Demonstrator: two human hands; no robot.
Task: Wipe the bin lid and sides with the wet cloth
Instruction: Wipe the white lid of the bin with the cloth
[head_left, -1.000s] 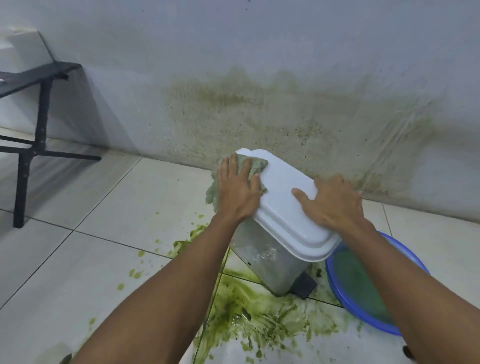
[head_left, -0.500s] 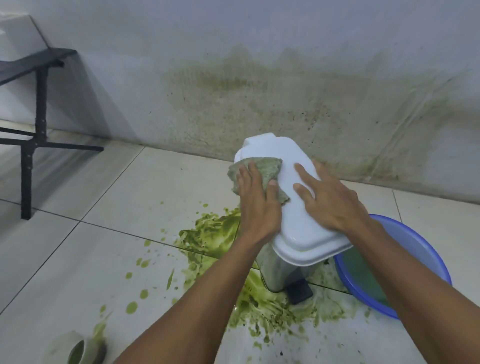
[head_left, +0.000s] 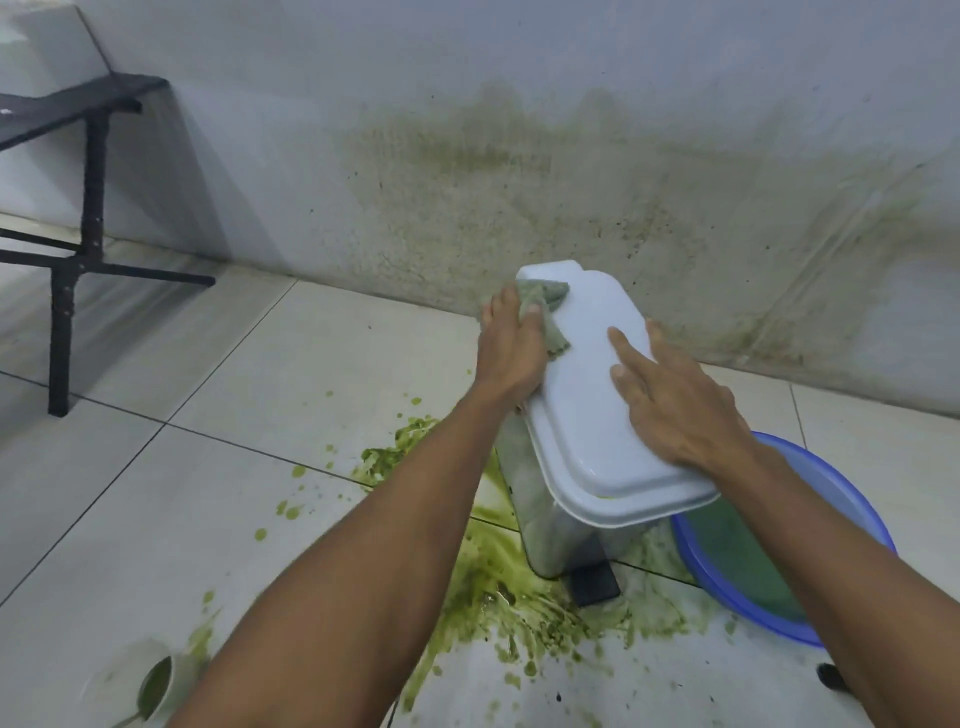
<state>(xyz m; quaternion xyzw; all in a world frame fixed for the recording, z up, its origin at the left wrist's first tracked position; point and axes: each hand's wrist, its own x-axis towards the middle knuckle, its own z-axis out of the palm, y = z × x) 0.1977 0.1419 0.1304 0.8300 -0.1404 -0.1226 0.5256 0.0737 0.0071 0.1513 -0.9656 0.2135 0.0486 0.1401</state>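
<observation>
Left hand (head_left: 511, 349) grips wet cloth (head_left: 546, 304) on the lid's (head_left: 584, 441) far corner, 11 o'clock. Right hand (head_left: 675, 408) flat, fingers straight, bracing mid-lid. Lid axis 11-to-5; bin (head_left: 537, 519) sides below, likely next, left hand nearer.

Centre of frame: white bin lid (head_left: 587, 441). Your left hand (head_left: 511, 348) held the green cloth (head_left: 548, 299) bunched against its upper-left edge; your right hand (head_left: 680, 405) lay flat on its right side.
Below: bin body (head_left: 537, 525), black pedal (head_left: 595, 582), green spill (head_left: 493, 587).
Lower right: blue basin (head_left: 852, 499).
Upper left: black metal frame (head_left: 93, 171).
</observation>
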